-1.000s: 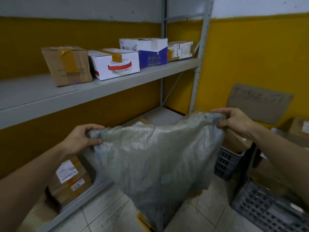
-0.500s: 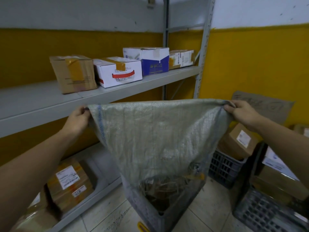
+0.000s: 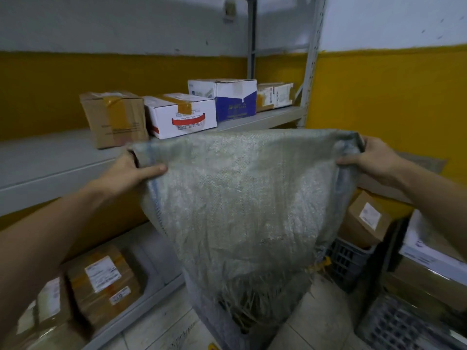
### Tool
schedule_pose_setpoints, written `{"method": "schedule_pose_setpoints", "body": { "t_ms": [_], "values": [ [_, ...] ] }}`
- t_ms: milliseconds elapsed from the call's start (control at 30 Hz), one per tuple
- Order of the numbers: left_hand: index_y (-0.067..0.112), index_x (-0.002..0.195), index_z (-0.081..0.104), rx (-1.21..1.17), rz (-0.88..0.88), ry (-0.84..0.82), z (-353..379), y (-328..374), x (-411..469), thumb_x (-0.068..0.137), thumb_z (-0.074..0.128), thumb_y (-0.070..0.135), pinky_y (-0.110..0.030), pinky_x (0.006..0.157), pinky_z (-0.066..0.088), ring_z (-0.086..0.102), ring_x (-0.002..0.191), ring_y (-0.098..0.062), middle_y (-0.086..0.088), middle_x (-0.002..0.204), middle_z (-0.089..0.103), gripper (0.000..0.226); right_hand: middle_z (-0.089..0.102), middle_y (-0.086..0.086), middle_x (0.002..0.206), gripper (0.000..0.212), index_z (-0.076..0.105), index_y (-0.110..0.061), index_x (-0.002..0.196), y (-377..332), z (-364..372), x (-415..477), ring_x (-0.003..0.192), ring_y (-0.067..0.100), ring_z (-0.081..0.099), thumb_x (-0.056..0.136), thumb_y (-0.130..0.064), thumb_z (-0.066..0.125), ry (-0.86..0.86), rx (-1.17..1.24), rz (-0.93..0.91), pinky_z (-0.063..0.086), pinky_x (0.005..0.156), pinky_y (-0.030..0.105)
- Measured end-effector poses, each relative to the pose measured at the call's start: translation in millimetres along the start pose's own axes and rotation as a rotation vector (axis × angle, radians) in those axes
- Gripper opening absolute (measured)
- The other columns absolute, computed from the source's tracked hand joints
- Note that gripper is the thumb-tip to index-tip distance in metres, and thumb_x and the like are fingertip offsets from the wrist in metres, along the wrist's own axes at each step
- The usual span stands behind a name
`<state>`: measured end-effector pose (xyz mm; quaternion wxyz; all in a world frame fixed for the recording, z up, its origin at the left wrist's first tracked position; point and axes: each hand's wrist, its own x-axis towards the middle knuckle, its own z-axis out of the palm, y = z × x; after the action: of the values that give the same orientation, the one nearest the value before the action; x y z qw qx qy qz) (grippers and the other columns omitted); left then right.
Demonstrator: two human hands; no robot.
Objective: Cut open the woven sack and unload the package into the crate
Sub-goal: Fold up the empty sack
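A grey-green woven sack [image 3: 242, 203] hangs spread out in front of me, upside down, its frayed cut end dangling at the bottom. My left hand [image 3: 131, 171] grips its upper left corner. My right hand [image 3: 371, 160] grips the upper right corner. The frayed end hangs into a grey crate [image 3: 217, 322] on the floor below; the crate's contents are hidden behind the sack.
A grey metal shelf [image 3: 63, 157] on the left carries several boxes, with more boxes on the level below. Dark plastic crates [image 3: 348, 258] and cardboard boxes [image 3: 366, 221] stand on the right against the yellow wall. The floor is tiled.
Both hands raised the sack from a sagging bundle to a stretched, hanging sheet. It now hangs slacker than half a second ago, and my view has tilted down.
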<state>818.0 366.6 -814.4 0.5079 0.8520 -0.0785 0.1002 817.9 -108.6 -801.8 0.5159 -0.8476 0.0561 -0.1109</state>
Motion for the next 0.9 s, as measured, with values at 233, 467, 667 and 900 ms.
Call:
{"method": "schedule_pose_setpoints", "body": {
  "t_ms": [233,467,667,900],
  "values": [
    [0.007,0.096,0.070,0.184,-0.231,0.246,41.1,-18.1,6.3,0.088,0.067,0.023,-0.047,0.088,0.056,0.066,0.095,-0.032,-0.013,0.099,0.071,0.018,0.070,0.003,0.090,0.044,0.067,-0.020,0.093,5.0,53.6,-8.6,0.082,0.023,0.067,0.066,-0.051,0.084,-0.082,-0.237,0.160,0.056,0.065,0.037],
    [0.013,0.115,0.067,-0.186,-0.432,0.228,75.9,-5.3,-8.9,0.086,0.065,0.023,-0.044,0.092,0.055,0.065,0.099,-0.032,-0.011,0.112,0.069,0.031,0.049,0.005,0.060,0.038,0.049,-0.013,0.062,9.8,94.7,-28.8,0.054,0.021,0.047,0.087,-0.033,0.069,0.241,-0.263,0.183,0.034,0.047,0.029],
    [0.014,0.097,0.071,-0.307,-0.376,-0.132,131.9,29.5,-31.2,0.093,0.064,0.022,-0.034,0.073,0.056,0.071,0.084,-0.024,-0.008,0.092,0.075,0.012,0.071,0.000,0.086,0.025,0.069,-0.024,0.098,0.8,160.5,-52.3,0.083,0.023,0.068,0.078,-0.040,0.067,-0.118,0.013,0.072,0.054,0.072,0.038],
    [0.018,0.110,0.074,-0.460,-0.210,-0.193,152.3,40.0,-36.9,0.096,0.061,0.031,-0.043,0.095,0.056,0.073,0.101,-0.023,-0.006,0.105,0.077,0.023,0.068,-0.005,0.110,0.045,0.059,-0.028,0.119,-14.1,175.8,-69.6,0.102,0.010,0.066,0.077,-0.023,0.074,-0.429,0.031,-0.219,0.054,0.092,0.037]
  ]
}}
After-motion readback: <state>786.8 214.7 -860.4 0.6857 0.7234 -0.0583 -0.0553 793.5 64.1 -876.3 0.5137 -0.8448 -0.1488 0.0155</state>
